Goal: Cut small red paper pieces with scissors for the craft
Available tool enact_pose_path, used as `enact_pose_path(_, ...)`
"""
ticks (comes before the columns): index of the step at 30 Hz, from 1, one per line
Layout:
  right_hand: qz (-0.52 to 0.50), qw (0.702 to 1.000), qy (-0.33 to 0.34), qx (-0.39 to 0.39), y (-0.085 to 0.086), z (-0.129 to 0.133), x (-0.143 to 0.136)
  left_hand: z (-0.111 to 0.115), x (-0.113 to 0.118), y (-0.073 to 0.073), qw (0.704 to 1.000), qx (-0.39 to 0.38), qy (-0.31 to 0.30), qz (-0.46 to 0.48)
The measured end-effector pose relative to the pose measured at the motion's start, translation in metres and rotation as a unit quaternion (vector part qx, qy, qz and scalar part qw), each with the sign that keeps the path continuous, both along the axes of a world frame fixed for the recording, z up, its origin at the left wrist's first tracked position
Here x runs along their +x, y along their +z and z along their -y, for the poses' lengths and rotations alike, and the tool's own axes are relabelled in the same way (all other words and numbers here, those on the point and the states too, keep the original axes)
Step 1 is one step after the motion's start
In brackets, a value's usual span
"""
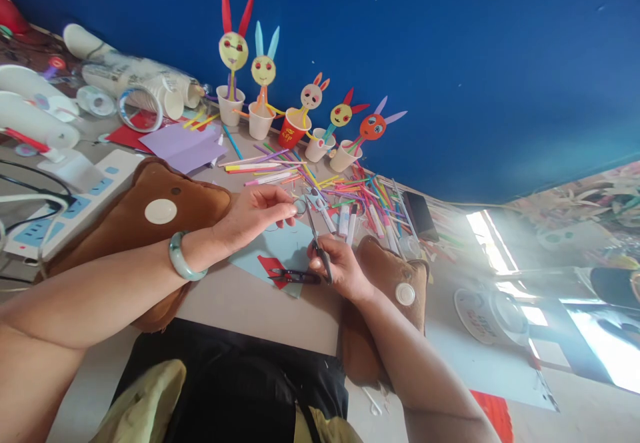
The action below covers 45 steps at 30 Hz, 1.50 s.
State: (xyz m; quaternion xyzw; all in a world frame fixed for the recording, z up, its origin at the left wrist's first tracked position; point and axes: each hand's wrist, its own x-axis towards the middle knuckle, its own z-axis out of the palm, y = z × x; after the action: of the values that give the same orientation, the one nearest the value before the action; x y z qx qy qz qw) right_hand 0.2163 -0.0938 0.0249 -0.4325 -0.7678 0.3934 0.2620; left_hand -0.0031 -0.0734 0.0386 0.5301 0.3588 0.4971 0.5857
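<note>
My left hand (pixel 265 211), a green bangle on its wrist, pinches a small round pale piece (pixel 301 206) that looks like paper. Dark-handled scissors (pixel 323 261) are gripped in my right hand (pixel 340 266), their blades pointing up beside that piece. Beneath both hands lies a light blue sheet (pixel 255 263) with a red paper scrap (pixel 270 266) on it. Black thread snips (pixel 296 276) rest over the scrap, close to my right hand. Just behind the blades is a light blue and white handled object (pixel 316 199), partly hidden.
Brown cushions (pixel 120 230) (pixel 385 290) flank the work area. Along the blue wall stand several paper cups with rabbit-faced figures (pixel 263 70). Pens and coloured sticks (pixel 280 163) are scattered before them. A power strip (pixel 75 203), purple paper (pixel 183 146) and tape roll (pixel 141 108) lie left; a phone (pixel 421 216) lies right.
</note>
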Motion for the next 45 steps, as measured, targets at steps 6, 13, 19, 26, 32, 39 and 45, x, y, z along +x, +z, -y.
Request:
enact_pose_path(6,-0.004,1.0,0.0,-0.01,0.0001,0.0003,0.0005,0.0003,0.0,-0.0011,1.0,-0.004,0.005,0.005)
enact_pose_path(13,-0.005,1.0,0.004,-0.015,-0.0002,-0.0003,0.0009,0.0011,-0.0008,0.0011,1.0,-0.004,0.004,0.017)
enact_pose_path(19,-0.011,1.0,0.009,-0.013,0.0002,0.0002,-0.0001,0.0007,-0.0019,0.0007,1.0,0.0,0.004,0.015)
enact_pose_path(26,-0.009,1.0,0.011,-0.008,-0.0008,-0.0002,0.0008,0.0009,-0.0018,0.0007,1.0,-0.001,0.003,0.023)
enact_pose_path(32,-0.005,1.0,0.01,-0.006,-0.0011,-0.0005,0.0014,-0.0003,-0.0016,-0.0012,0.999,0.001,0.013,0.037)
enact_pose_path(39,0.002,1.0,0.008,-0.005,-0.0015,-0.0003,0.0018,-0.0018,-0.0019,-0.0032,0.999,-0.001,0.018,0.038)
enact_pose_path(45,0.005,1.0,0.01,0.0,-0.0028,-0.0006,0.0018,-0.0032,-0.0022,-0.0048,0.999,0.006,0.025,0.044)
